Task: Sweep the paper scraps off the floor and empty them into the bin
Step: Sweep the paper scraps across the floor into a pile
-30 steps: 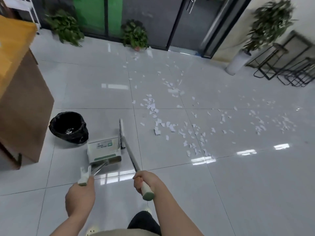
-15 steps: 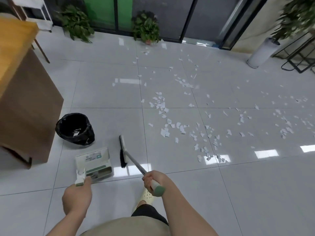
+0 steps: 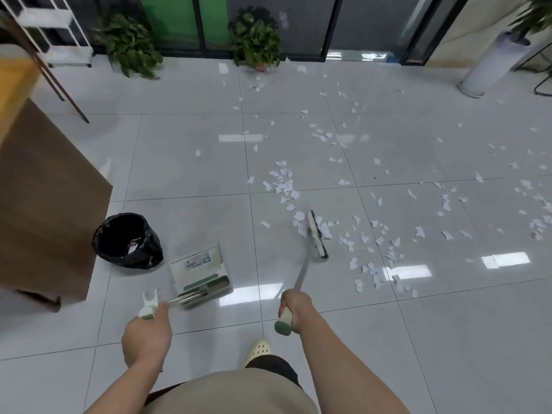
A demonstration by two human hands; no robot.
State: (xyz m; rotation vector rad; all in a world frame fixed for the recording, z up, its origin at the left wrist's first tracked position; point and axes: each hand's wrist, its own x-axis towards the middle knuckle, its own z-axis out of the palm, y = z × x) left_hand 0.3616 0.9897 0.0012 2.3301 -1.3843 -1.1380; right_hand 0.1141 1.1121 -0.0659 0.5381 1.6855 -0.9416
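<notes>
A person stands on a glossy pale grey tiled floor [image 3: 185,162], seen from above, a tool in each hand. The right hand [image 3: 294,306], low and just right of centre, is curled round the green-capped end of a slim metal-handled broom [image 3: 301,271], whose white head with dark bristles [image 3: 317,234] rests on the tiles at mid-frame, among the nearest torn white paper scraps [image 3: 283,180]. More scraps lie scattered from the centre out to the right edge and up towards the dark glass doors at the top. The left hand [image 3: 148,334], at lower left, grips the white and green handle of a long-handled white dustpan with green trim [image 3: 201,271], which sits on the floor just left of centre, well apart from the broom head. Just beside the pan, further left, stands a small round bin lined with a black plastic bag [image 3: 127,242], a few pale scraps visible inside. A brown wooden desk [image 3: 44,204] fills the left edge, close to the bin. Two leafy green potted plants [image 3: 257,40] stand against the doors at the top, and a tall white cylindrical planter [image 3: 490,64] occupies the upper right. A cream perforated clog [image 3: 260,348] shows at bottom centre.
</notes>
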